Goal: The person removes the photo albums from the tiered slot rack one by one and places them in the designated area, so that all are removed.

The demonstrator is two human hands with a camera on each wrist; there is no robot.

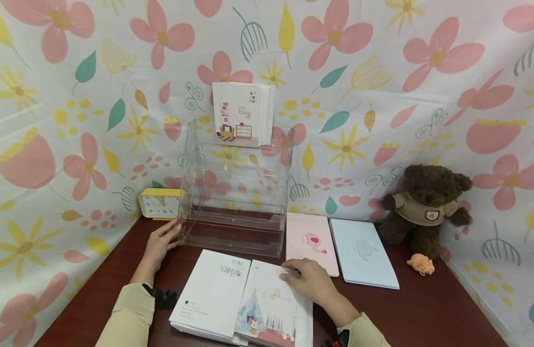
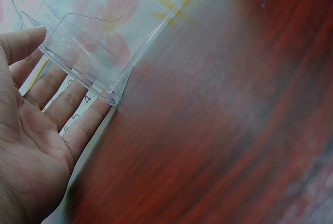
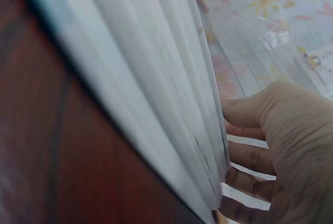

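My left hand (image 1: 161,240) rests against the side of a clear acrylic rack (image 1: 232,246). In the left wrist view its fingers (image 2: 83,122) extend behind the transparent wall, with the thumb by the edge. My right hand (image 1: 312,279) lies at the upper right corner of an illustrated booklet (image 1: 267,299), which has a tent drawing on its cover. The right wrist view shows the thumb and fingertips touching the corner of a thick stack of white pages (image 3: 151,67). Another white booklet (image 1: 212,294), back cover up, lies left of it. More white booklets (image 1: 236,113) stand in the rack's top tier.
A yellow clock (image 1: 162,203) stands left of the rack. To its right lie a pink notebook (image 1: 310,241) and a light blue notebook (image 1: 363,250). A brown teddy bear (image 1: 425,207) sits farther right, with an orange crumpled item (image 1: 420,264) before it.
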